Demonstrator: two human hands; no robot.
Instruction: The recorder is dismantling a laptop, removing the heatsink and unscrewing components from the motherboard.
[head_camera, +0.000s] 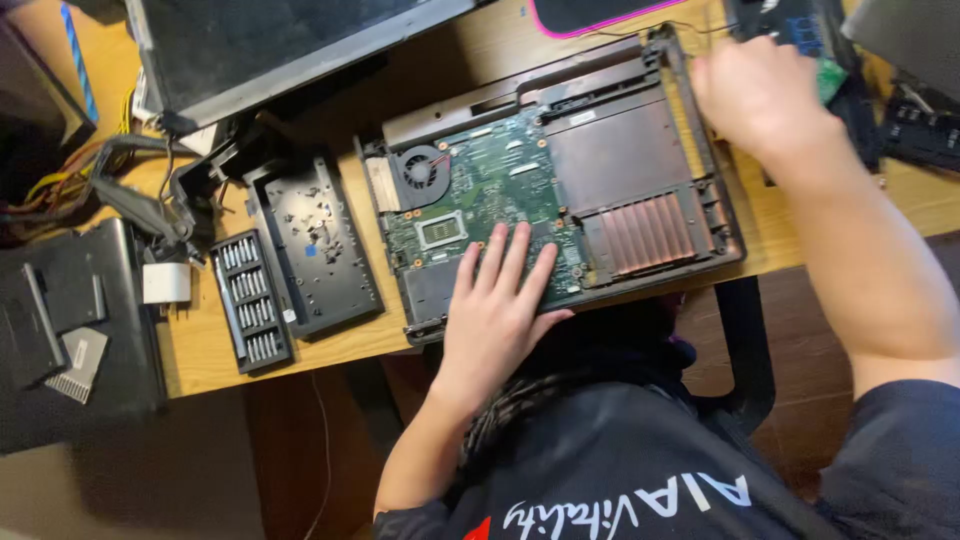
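An opened laptop base (640, 150) lies on the wooden desk (200, 340), its green circuit board (490, 180) and round fan (420, 170) exposed. My left hand (495, 305) rests flat with fingers spread on the near edge of the board. At the laptop's far right corner my right hand (760, 95) is blurred, beside a green part (828, 80). Whether it holds anything cannot be told.
A black case of screwdriver bits (250, 300) and a black tray with loose screws (315, 245) lie left of the laptop. A white charger (165, 283), cables and dark panels sit farther left. A screen panel (280, 40) and pink-edged mat (590, 15) are behind.
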